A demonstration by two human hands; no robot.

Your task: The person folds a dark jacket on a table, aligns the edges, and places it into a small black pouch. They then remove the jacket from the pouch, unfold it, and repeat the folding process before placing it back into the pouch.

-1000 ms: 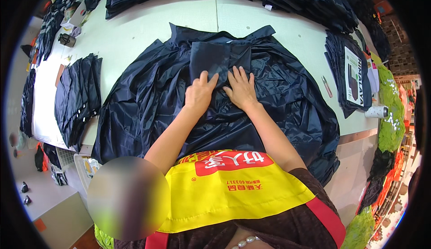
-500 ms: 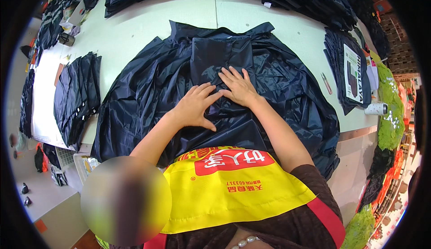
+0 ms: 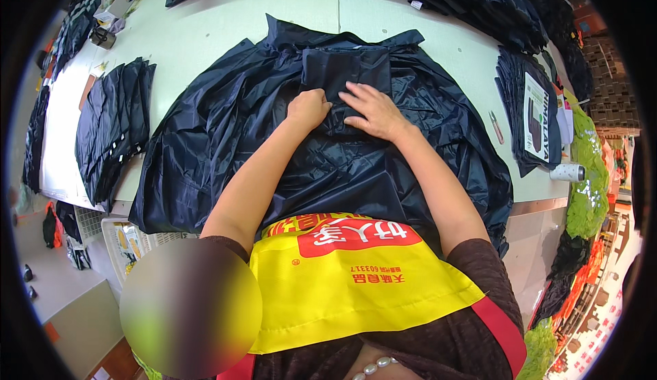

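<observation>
A shiny dark navy jacket (image 3: 226, 127) is spread over the table, its pointed collar at the far side. A smooth rectangular folded panel (image 3: 342, 68) of the same cloth lies at its middle, just below the collar. My left hand (image 3: 309, 109) is closed in a fist-like pinch at the panel's left edge, with the jacket's cloth in its fingers. Flat on the panel's lower right rests my right hand (image 3: 375, 111), fingers spread and thumb pointing left. Cloth under both palms is hidden.
Stacked dark pieces (image 3: 115, 127) lie at the left, and another stack (image 3: 517, 106) with a printed white sheet (image 3: 537, 120) at the right. Small thread snips (image 3: 496, 127) and a white thread cone (image 3: 567, 172) are nearby. Dark garments (image 3: 472, 3) line the far edge.
My left hand has moved up and closed from spread fingers onto the cloth. My right hand stays spread, slightly shifted to the right. The view has tilted a little.
</observation>
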